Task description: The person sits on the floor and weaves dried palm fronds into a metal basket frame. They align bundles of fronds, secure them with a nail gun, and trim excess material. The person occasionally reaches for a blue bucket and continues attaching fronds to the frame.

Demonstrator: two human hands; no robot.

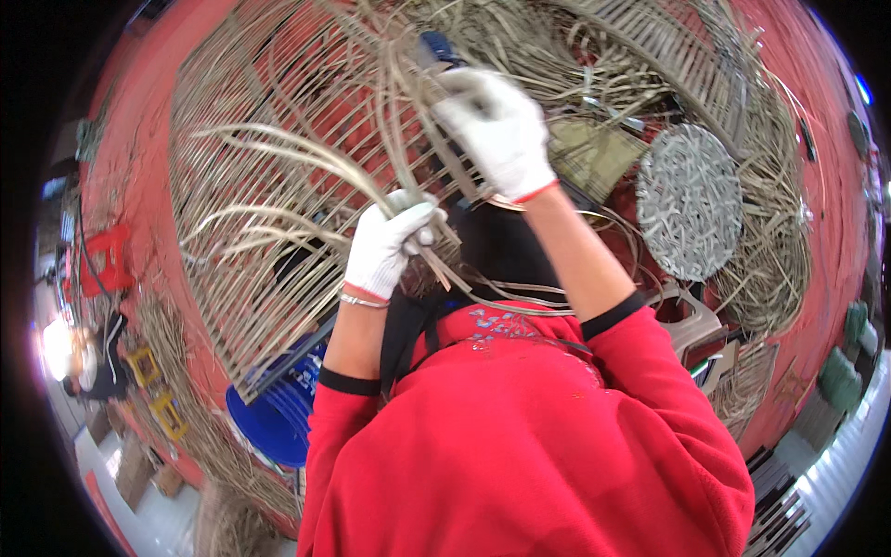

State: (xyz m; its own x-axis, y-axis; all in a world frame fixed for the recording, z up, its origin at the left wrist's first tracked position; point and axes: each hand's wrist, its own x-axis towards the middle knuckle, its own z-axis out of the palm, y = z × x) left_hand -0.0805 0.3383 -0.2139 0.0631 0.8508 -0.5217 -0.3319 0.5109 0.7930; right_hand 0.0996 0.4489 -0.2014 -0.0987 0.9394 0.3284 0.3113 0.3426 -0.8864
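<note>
Both my hands wear white knit gloves. My left hand is closed round a bundle of pale tan weaving strips, whose loose ends fan out to the left and upward. Above and to its right, my right hand is blurred, its fingers curled in beside other upright strips. Whatever those fingers hold is hidden. Just beyond its fingertips shows a dark blue object, too blurred to name. Beneath the hands spreads a large slatted panel of thin parallel rods, partly covered by strips.
Heaps of tan strips lie at the right. A round grey woven seat or mat stands out among them. A blue basin sits under the panel's near edge. Farther left are a red stool and another person.
</note>
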